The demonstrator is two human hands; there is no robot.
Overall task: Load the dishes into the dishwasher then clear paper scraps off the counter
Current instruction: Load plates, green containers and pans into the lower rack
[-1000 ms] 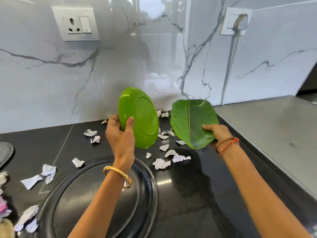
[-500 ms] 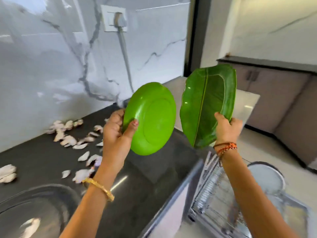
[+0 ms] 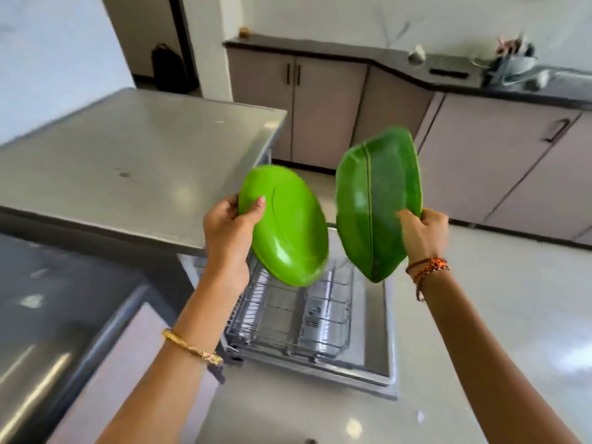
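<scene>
Dishes are hanging over the open dishwasher rack [image 3: 298, 315]: the left hand [image 3: 229, 232] is pinching a round green plate [image 3: 285, 225] at its rim, the right hand [image 3: 423, 230] a leaf-shaped plate [image 3: 374, 203]. Both are looking light, stiff and glossy, likely slippery, so rim grips are suiting them.

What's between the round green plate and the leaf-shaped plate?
Head view: nothing solid. An air gap separates the round green plate from the leaf-shaped plate; through it show floor and the dishwasher rack below.

Mauve cabinets [image 3: 323, 100] — glossy pale floor [image 3: 499, 315].
</scene>
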